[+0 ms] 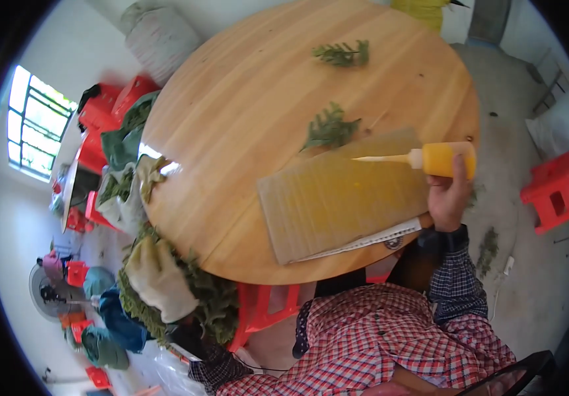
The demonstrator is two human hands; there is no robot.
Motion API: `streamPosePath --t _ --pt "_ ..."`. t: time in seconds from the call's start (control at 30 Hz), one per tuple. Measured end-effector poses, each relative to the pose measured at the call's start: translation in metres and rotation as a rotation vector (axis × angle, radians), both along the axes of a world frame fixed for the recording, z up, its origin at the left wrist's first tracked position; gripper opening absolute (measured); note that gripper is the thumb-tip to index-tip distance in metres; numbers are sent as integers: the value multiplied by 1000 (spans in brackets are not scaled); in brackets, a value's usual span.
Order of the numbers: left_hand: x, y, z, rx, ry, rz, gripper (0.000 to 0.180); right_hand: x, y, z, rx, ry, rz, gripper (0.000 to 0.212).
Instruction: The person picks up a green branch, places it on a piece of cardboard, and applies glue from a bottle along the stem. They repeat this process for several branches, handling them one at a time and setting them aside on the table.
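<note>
Head view, looking down on a round wooden table (245,119). Right hand (448,195) bare, raised at the table's right edge, fingers wrapped tight around an orange squeeze bottle (446,160). Bottle held sideways, long pale nozzle (383,158) pointing left over a sheet of cardboard (344,198). Cardboard lying flat on the near right part of the table, stained yellow across most of its top, its near corner reaching past the table edge. Left hand (159,277) in a pale glove, down at the near left, off the table and well apart from the right hand, resting on a heap of green sprigs (215,300); grip there impossible to tell. One sprig (329,127) lying on the table just beyond the cardboard's far edge, touching or nearly so. Another sprig (344,53) farther off, near the far rim. Plaid sleeves and a plaid shirt (377,343) along the lower edge. Red stool (555,191) on the concrete floor at the right, well apart from the table. More red stools (109,109) and bags of greenery (122,142) crowded along the table's left side. Barred window (36,122) at the far left.
</note>
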State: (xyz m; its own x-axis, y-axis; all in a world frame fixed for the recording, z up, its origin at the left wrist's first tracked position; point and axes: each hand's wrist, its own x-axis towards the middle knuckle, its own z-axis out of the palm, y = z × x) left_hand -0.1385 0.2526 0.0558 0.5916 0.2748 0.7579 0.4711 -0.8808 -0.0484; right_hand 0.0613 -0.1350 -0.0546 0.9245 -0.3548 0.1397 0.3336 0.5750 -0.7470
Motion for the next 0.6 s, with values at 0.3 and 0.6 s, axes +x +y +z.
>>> streamPosePath --t 0.3,0.6 --pt "166 -104 -50 -411 411 -549 27 -7 -9 9 4 -27 -10 21" --pt "231 -107 -51 -502 382 -627 38 -10 3 15 20 -39 1 19"
